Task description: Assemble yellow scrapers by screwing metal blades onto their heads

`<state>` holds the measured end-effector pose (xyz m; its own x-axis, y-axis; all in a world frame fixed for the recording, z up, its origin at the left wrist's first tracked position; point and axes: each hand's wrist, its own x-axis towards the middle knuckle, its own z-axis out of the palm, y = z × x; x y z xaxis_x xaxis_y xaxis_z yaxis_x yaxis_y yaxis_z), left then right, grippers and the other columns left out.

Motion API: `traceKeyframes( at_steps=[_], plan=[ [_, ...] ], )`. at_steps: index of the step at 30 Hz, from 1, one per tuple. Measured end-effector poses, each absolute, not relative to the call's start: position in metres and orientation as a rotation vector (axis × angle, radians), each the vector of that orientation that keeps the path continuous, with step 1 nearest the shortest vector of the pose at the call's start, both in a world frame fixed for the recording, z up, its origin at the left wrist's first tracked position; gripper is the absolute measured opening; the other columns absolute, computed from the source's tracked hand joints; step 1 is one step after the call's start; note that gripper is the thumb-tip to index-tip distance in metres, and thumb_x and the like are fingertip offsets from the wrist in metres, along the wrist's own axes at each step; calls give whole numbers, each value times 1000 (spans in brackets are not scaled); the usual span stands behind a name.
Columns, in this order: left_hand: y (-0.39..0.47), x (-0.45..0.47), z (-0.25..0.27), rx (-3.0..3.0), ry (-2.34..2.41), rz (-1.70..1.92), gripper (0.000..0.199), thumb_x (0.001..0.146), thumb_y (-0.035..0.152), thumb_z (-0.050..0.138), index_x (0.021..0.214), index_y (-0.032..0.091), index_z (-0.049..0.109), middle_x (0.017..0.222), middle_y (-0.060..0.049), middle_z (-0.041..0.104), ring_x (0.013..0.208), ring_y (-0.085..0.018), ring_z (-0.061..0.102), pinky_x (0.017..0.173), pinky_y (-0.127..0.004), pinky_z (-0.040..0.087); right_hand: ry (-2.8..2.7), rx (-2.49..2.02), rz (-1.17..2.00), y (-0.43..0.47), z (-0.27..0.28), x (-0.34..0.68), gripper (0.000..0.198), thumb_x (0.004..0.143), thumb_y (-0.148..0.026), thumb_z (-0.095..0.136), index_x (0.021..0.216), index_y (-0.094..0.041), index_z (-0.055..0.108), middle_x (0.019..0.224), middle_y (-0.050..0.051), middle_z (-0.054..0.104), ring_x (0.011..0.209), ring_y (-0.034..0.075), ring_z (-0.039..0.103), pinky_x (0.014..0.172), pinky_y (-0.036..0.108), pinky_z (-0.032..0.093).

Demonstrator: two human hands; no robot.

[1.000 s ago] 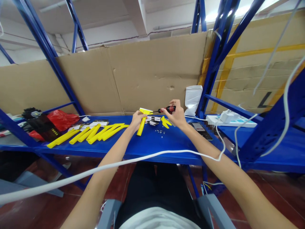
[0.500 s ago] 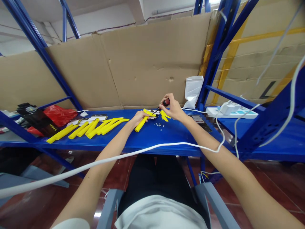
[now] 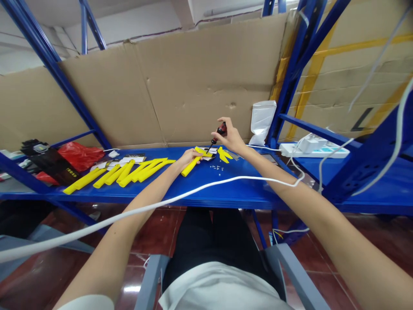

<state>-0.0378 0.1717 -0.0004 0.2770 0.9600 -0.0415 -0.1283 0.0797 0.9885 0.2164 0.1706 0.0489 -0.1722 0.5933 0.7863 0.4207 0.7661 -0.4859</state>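
While the left hand (image 3: 188, 157) gripped a yellow scraper (image 3: 191, 166) and the right hand (image 3: 232, 139) a screwdriver (image 3: 222, 128), work looked partly done, loose screws (image 3: 218, 168) remaining.

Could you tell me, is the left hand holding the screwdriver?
No, the right hand holds the screwdriver; the left hand holds a yellow piece.

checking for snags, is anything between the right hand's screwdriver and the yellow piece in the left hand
Nothing visible: the screwdriver in the right hand has its tip at the yellow piece. The white cable passes lower in view.
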Motion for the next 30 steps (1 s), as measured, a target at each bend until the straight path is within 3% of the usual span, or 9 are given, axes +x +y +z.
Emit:
traceKeyframes(
  at_steps=[6,12,18,30],
  plan=[
    [169,-42,0,1193,927,1009,31,83,-4,83,97,14,63,88,-11,78,67,-15,71,52,-23,48,-1617,-761,249,175,35,204,69,103,-72,68,150,-28,42,106,6,70,79,26,79,83,48,70],
    [169,-43,0,1184,946,1000,31,85,-4,83,99,15,63,90,-11,79,67,-16,73,51,-22,48,-1492,-770,296,169,17,215,84,99,-90,61,153,-30,37,111,7,66,85,27,84,80,43,72],
    [165,-43,3,1215,952,986,31,84,-2,86,101,14,65,92,-12,79,68,-17,74,53,-23,50,-1457,-720,318,166,20,210,87,99,-90,60,158,-33,34,111,7,64,84,29,84,80,48,73],
    [162,-42,6,1231,976,977,30,85,-2,85,104,14,66,93,-12,80,69,-17,74,55,-23,53,-1490,-692,307,155,24,205,80,97,-86,68,150,-31,45,107,5,67,80,28,83,78,48,73]
  ],
)
